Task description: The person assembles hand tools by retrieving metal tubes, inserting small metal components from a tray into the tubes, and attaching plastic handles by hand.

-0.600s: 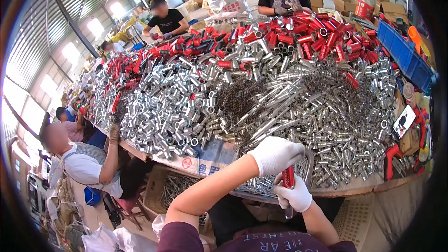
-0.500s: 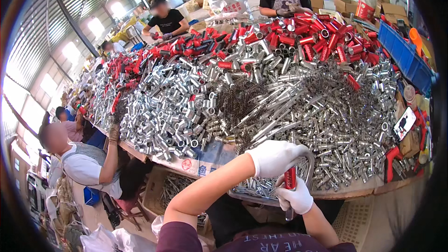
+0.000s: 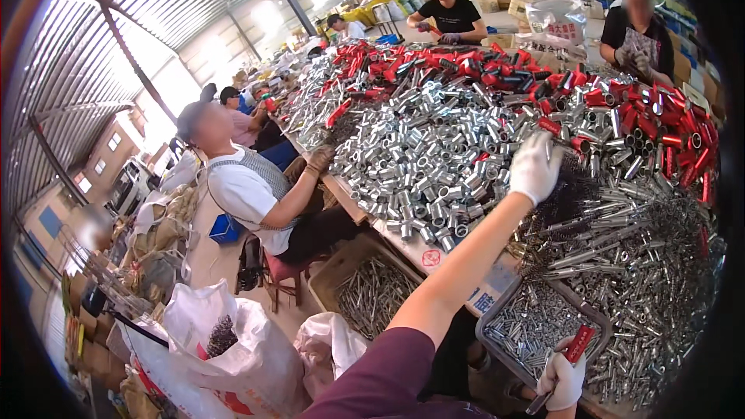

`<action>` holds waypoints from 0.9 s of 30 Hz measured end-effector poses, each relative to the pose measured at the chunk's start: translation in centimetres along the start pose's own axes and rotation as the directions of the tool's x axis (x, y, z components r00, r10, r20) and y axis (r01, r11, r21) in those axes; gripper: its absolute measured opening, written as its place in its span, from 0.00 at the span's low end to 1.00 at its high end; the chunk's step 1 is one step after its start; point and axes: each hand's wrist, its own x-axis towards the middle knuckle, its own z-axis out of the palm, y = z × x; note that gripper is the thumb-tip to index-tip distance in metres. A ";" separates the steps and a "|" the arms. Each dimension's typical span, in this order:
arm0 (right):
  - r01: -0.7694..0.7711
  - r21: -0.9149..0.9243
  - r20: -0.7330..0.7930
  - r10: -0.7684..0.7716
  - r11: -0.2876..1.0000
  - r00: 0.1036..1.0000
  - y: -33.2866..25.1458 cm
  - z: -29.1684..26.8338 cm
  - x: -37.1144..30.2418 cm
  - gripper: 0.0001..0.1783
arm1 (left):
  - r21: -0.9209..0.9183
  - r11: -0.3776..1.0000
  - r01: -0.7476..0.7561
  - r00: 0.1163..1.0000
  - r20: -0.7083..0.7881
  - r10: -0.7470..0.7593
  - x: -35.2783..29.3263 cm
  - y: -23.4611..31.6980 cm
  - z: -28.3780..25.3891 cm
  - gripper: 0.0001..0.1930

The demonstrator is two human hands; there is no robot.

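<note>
My left hand [image 3: 534, 169], in a white glove, is stretched out over the far part of the parts pile. Its fingers are extended, and the tips are close to a red tube [image 3: 549, 125]; whether they touch it I cannot tell. Silver metal sleeves [image 3: 434, 163] lie to its left and dark coil springs [image 3: 570, 194] to its right. My right hand [image 3: 562, 382], also gloved in white, is closed around a red tube with a metal end [image 3: 579, 344] at the lower right. The red part sticks out above the fist, the metal end below. Beside it stands a grey tray [image 3: 483, 334] of small silver parts.
A co-worker [image 3: 248, 178] sits at the table's left edge; two more people [image 3: 450, 15] [image 3: 638, 39] work behind the pile. A crate [image 3: 318, 283] of metal rods and white sacks [image 3: 248, 349] stand on the floor to the left. Red parts [image 3: 660, 124] are heaped at the far right.
The view has swung left. My left hand has moved from beside the right hand out over the pile. My right hand still holds the red tube, now beside the tray.
</note>
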 end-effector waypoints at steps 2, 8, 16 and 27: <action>-0.015 -0.006 -0.006 0.015 1.000 1.000 0.0 0.2 0.2 0.13 | 0.138 0.990 -0.002 0.998 -0.063 0.011 -0.1 -4.2 0.8 0.23; -0.125 -0.023 0.050 0.126 0.992 0.991 -1.1 0.0 -0.4 0.13 | 0.361 0.927 0.107 0.955 0.223 -0.196 -1.2 -5.3 1.0 0.23; -0.083 0.019 -0.077 0.084 0.996 0.993 -0.2 -0.5 -0.2 0.13 | 0.365 0.920 0.143 0.960 0.176 -0.219 -0.9 -4.4 2.3 0.23; -0.259 0.072 0.114 0.250 0.963 0.961 -2.0 -0.6 0.2 0.11 | 0.396 0.902 0.174 0.930 0.236 -0.283 -0.5 -6.1 2.3 0.29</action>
